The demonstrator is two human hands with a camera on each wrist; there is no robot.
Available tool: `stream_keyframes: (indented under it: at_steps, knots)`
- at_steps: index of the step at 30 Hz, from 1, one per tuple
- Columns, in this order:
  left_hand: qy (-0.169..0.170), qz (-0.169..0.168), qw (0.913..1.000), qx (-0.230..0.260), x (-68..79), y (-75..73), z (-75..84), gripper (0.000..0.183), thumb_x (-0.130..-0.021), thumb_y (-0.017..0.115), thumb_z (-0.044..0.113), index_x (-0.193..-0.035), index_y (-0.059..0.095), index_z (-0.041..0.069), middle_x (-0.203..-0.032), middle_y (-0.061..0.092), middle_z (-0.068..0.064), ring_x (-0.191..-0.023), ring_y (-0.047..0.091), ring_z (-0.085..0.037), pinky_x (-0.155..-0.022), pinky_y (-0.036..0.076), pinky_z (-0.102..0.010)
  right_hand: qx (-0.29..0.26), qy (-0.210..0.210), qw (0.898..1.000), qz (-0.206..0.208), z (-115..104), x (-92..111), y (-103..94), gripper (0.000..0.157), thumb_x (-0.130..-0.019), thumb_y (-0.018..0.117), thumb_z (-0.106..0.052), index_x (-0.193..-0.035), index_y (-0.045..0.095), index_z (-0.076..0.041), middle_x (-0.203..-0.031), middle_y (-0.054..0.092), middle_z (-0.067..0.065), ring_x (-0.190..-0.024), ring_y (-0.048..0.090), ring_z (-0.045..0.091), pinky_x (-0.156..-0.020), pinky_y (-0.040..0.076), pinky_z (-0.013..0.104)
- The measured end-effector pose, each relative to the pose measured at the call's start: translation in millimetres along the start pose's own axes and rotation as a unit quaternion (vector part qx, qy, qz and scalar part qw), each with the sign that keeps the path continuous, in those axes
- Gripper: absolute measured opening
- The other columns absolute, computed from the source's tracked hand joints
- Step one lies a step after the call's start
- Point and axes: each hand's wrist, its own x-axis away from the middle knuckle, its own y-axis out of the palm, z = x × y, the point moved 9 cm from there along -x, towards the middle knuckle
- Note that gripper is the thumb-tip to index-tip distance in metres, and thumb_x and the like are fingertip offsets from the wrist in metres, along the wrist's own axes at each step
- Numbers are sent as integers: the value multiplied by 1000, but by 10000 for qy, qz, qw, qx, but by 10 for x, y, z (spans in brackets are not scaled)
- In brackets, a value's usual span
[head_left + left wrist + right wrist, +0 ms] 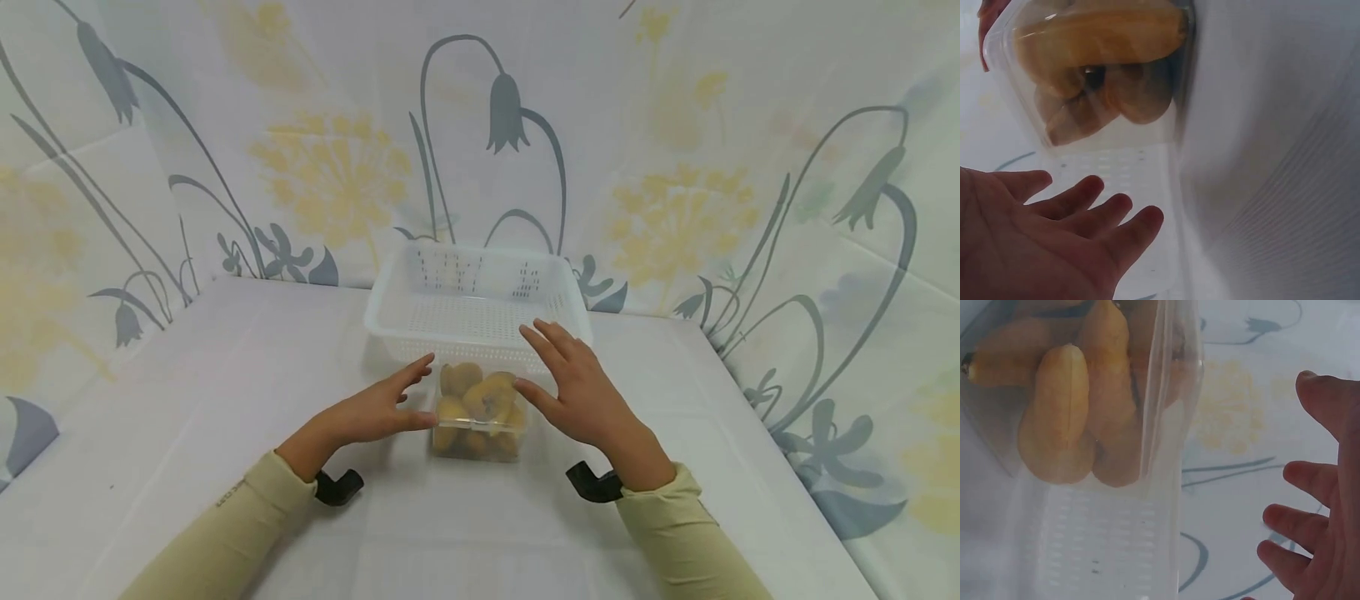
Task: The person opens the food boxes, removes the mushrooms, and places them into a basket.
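A clear plastic box [476, 446] stands on the white-covered table, holding several yellow-orange, pear-shaped fruits or small squashes [1063, 419]. My left hand [367, 414] is at the box's left side, fingers spread and extended, its thumb tip right at the rim in the head view. On the other side, my right hand [581, 392] hovers with fingers apart; its thumb overlaps the box's right edge in the head view. The right wrist view shows a gap between those fingers and the box wall. Neither hand grips anything.
Just behind the box is a white perforated plastic basket [378, 312], its near side partly covered by the box and right hand. A flower-patterned cloth [465, 183] hangs around the back and sides of the table. Black straps [592, 483] show at both wrists.
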Motion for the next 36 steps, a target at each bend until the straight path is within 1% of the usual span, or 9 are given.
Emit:
stream_keyframes:
  at_steps: [5,7,11,17,21,25,30,33,36]
  knots:
    - [-20,-44,9997,238,-20,93,-33,107,-81,76,45,-157,5,20,-163,11,-4,-149,18,-33,-115,28,-54,13,-249,9997,52,-100,-6,62,69,-92,64,-39,-150,35,-16,-154,36,12,-143,32,32,-112,28,59]
    - [-63,-29,9996,283,-27,125,-49,111,-78,78,45,-157,4,22,-164,8,-1,-149,17,-31,-115,28,-52,19,-300,9995,29,-119,-5,102,70,-91,64,-40,-150,35,-16,-153,37,12,-142,33,32,-112,28,60]
    - [-87,15,9990,438,-53,168,-65,116,-75,82,44,-157,3,21,-164,8,-2,-150,15,-29,-116,29,-52,11,-419,9991,-16,-150,3,188,68,-92,64,-40,-150,36,-17,-151,39,12,-142,34,31,-111,29,60]
    - [-219,42,9979,608,-74,222,-87,118,-74,83,41,-157,2,20,-164,7,-2,-150,14,-30,-116,29,-50,-48,-562,9983,-113,-202,21,310,66,-93,61,-43,-149,37,-19,-152,39,10,-143,33,32,-112,29,59]
    - [-293,50,9967,751,-77,237,-88,117,-75,83,37,-157,1,21,-164,7,-2,-150,14,-29,-117,28,-49,-79,-686,9974,-180,-247,25,374,67,-92,62,-44,-149,38,-19,-151,40,10,-143,33,32,-113,29,58]
    - [-259,27,9951,954,-99,261,-62,118,-76,83,33,-157,-2,20,-164,7,-5,-150,13,-30,-118,26,-49,-9,-787,9965,-297,-291,34,427,70,-90,64,-46,-149,37,-20,-152,40,9,-143,32,31,-113,28,59]
    - [-254,23,9929,1159,-130,287,-38,123,-74,84,38,-156,-6,19,-164,2,-4,-151,11,-28,-118,24,-49,36,-864,9953,-429,-338,42,474,75,-86,66,-51,-149,38,-21,-154,38,5,-144,32,31,-113,26,60]
    - [-298,54,9927,1166,-139,288,-55,126,-72,85,41,-156,-7,21,-164,0,0,-151,11,-25,-119,24,-48,67,-951,9943,-488,-360,45,511,79,-85,67,-54,-150,36,-23,-154,37,4,-144,33,31,-113,26,61]
    - [-230,81,9932,1141,-159,287,-44,127,-72,85,41,-156,-8,19,-164,0,1,-151,12,-25,-119,24,-49,114,-1013,9933,-536,-361,46,540,81,-84,68,-55,-151,34,-24,-155,37,3,-144,33,31,-112,27,61]
